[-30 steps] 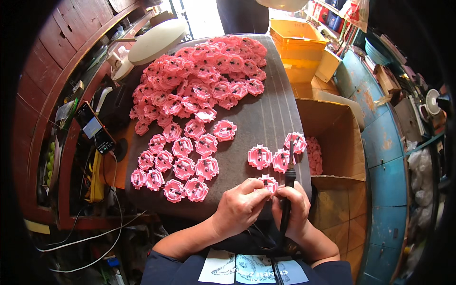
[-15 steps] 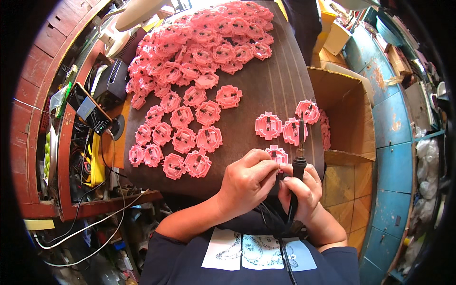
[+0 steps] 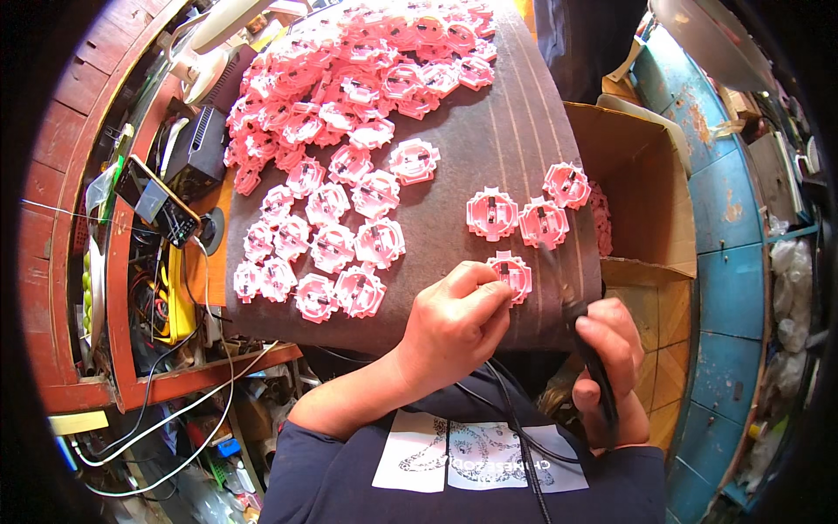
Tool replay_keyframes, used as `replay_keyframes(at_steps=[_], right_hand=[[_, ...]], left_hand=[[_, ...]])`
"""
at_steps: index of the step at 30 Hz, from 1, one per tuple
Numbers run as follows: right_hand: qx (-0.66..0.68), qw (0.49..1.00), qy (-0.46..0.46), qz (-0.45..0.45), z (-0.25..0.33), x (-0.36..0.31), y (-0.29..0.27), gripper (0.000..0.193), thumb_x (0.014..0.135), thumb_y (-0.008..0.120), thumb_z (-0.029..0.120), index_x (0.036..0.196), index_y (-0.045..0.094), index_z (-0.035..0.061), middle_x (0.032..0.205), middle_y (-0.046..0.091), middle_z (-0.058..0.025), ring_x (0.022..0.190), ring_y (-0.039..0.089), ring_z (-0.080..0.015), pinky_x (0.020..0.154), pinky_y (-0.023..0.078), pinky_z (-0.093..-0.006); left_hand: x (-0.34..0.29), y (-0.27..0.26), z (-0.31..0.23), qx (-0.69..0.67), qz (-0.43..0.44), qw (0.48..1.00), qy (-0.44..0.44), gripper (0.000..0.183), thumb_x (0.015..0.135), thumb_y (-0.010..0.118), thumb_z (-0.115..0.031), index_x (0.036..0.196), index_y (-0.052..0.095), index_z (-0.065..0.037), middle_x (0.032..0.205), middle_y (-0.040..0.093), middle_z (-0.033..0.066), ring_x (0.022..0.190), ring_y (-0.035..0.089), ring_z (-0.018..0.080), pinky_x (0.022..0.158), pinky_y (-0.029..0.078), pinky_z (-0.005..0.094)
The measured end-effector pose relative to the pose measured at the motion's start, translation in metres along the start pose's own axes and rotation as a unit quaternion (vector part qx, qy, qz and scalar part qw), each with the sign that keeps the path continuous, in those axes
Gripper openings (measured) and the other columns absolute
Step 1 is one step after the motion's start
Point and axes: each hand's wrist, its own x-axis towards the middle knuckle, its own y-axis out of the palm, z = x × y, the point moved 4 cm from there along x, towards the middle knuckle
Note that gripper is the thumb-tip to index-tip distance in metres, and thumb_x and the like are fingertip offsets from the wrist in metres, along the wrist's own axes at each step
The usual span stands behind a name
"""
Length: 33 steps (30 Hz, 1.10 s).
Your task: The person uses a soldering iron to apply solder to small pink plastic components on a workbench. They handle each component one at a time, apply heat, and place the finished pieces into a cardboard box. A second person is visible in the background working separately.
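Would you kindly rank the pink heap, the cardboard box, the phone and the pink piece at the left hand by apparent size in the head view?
Largest to smallest:
Pink heap
Cardboard box, partly hidden
Phone
Pink piece at the left hand, partly covered

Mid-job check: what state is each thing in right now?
Left hand: fingers closed at edge of the near pink part
Right hand: closed around the black-handled tool
Black-handled tool: held, tip blurred
Near pink part: on the table, partly hidden
Pink pile: heaped
Cardboard box: open
Phone: screen lit
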Motion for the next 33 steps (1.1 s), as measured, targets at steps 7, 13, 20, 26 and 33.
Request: replay_keyframes(at_steps=[7, 13, 20, 26, 33], right_hand=[[0.007, 0.999, -0.022, 0.036, 0.015, -0.004, -0.012, 0.022, 0.091, 0.071, 0.016, 0.110, 0.070, 0.0060, 0.079, 0.060, -0.0059, 0.062, 0.057, -0.0232, 0.055, 0.045, -0.0365], [0.008, 0.999, -0.025, 0.047, 0.014, -0.004, -0.007, 0.024, 0.083, 0.070, 0.010, 0.107, 0.070, 0.0063, 0.078, 0.060, -0.0049, 0.059, 0.056, -0.0224, 0.055, 0.045, -0.0366], [0.005, 0.998, -0.028, 0.054, 0.014, -0.003, -0.006, 0.022, 0.083, 0.071, 0.010, 0.105, 0.071, 0.0061, 0.077, 0.059, -0.0047, 0.059, 0.055, -0.0220, 0.055, 0.044, -0.0362], [-0.003, 0.998, -0.031, 0.055, 0.016, -0.002, -0.006, 0.019, 0.086, 0.072, 0.015, 0.102, 0.073, 0.0063, 0.076, 0.056, -0.0040, 0.058, 0.053, -0.0215, 0.054, 0.042, -0.0360], [-0.023, 0.994, -0.058, 0.086, 0.018, 0.004, -0.007, 0.024, 0.093, 0.071, 0.029, 0.102, 0.074, 0.0076, 0.075, 0.054, -0.0031, 0.057, 0.050, -0.0204, 0.053, 0.038, -0.0354]], left_hand=[[0.000, 0.003, 0.000, 0.008, 0.001, 1.000, 0.009, 0.021, 0.081, 0.079, 0.004, 0.100, 0.075, -0.003, 0.095, 0.069, 0.0121, 0.078, 0.070, 0.0300, 0.067, 0.058, 0.0394], [-0.001, 0.002, 0.001, 0.010, 0.000, 1.000, 0.016, 0.023, 0.080, 0.080, 0.005, 0.101, 0.075, -0.002, 0.096, 0.069, 0.0131, 0.079, 0.071, 0.0304, 0.067, 0.059, 0.0389], [-0.002, 0.002, 0.001, 0.003, 0.003, 1.000, 0.014, 0.023, 0.080, 0.080, 0.005, 0.102, 0.075, -0.002, 0.095, 0.069, 0.0139, 0.080, 0.072, 0.0303, 0.069, 0.059, 0.0384], [-0.002, 0.002, 0.002, 0.007, 0.004, 1.000, 0.020, 0.023, 0.081, 0.080, 0.005, 0.102, 0.075, -0.001, 0.096, 0.069, 0.0139, 0.080, 0.072, 0.0298, 0.069, 0.059, 0.0381], [-0.002, 0.004, 0.002, 0.001, -0.003, 1.000, 0.023, 0.019, 0.084, 0.078, 0.000, 0.101, 0.072, -0.002, 0.095, 0.066, 0.0120, 0.077, 0.070, 0.0304, 0.069, 0.059, 0.0398]])
